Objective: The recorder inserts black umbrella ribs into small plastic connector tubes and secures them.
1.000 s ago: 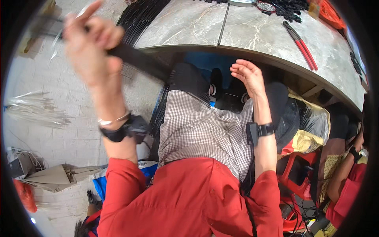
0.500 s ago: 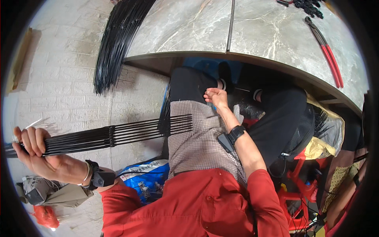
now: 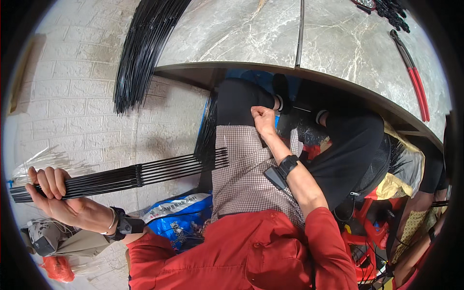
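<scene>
My left hand (image 3: 55,191) is wrapped round one end of a flat row of thin black rods (image 3: 106,181), held out to the left. A dark binding (image 3: 138,175) crosses the row near its middle, and beyond it the rods spread slightly apart. Their free tips reach over the checked apron (image 3: 237,159) on my lap. My right hand (image 3: 264,119) rests at my thigh, just past the apron's edge, with its fingers curled in a pinch. Whatever it may hold is too small or hidden to make out.
A thick bunch of black rods (image 3: 147,58) overhangs the grey marbled table (image 3: 232,34). Red-handled pliers (image 3: 411,75) lie at the table's right. More black rods (image 3: 207,130) stand by my left leg. A blue bag (image 3: 179,217) and a red stool (image 3: 367,251) are nearby.
My left hand has shifted slightly right and down with the rods, whose free tips sit a little lower. The right hand's fingers have curled in more tightly. The whole view has shifted a little.
</scene>
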Demonstrator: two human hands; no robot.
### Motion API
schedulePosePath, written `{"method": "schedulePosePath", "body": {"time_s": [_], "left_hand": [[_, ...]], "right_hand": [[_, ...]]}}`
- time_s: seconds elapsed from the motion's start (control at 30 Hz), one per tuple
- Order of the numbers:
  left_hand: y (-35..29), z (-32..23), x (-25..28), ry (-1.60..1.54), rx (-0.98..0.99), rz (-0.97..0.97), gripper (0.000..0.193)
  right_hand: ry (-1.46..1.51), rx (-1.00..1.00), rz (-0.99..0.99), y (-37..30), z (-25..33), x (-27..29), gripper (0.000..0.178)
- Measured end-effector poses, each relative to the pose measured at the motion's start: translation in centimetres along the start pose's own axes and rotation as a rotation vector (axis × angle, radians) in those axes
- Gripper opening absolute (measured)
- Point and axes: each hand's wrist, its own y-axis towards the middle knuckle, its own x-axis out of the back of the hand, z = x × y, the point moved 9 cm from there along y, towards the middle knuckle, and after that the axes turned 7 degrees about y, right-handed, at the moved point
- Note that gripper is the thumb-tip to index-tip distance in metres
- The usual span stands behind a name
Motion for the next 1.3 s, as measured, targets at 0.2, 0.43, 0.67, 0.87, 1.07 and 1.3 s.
{"method": "schedulePosePath", "body": {"time_s": [0.2, 0.43, 0.67, 0.87, 1.07, 1.3], "left_hand": [[-0.3, -0.5, -1.1, -0.509, 0.164, 0.054, 0.083], [1.8, 5.1, -1.0, -1.115, 0.352, 0.148, 0.060], [2.0, 5.1, -1.7, -1.364, 0.466, 0.122, 0.034], [1.0, -1.7, -1.1, -0.410, 0.269, -0.149, 0.059], [0.8, 3.4, -0.2, -0.496, 0.475, -0.069, 0.093], [1.2, -2.2, -1.7, -0.219, -0.049, -0.012, 0.074]], "right_hand": [[0.038, -0.144, 0.044, 0.2, -0.5, 1.5, 0.016], [0.524, -0.342, -0.084, 1.3, -2.0, 7.2, 0.021], [0.657, -0.370, 0.033, 1.6, -1.4, 7.6, 0.025], [0.812, -0.298, 0.159, 1.5, 0.6, 7.1, 0.025], [0.851, -0.284, 0.150, 1.4, 2.2, 7.3, 0.025], [0.915, -0.273, 0.193, 2.5, 0.5, 8.4, 0.022]]}}
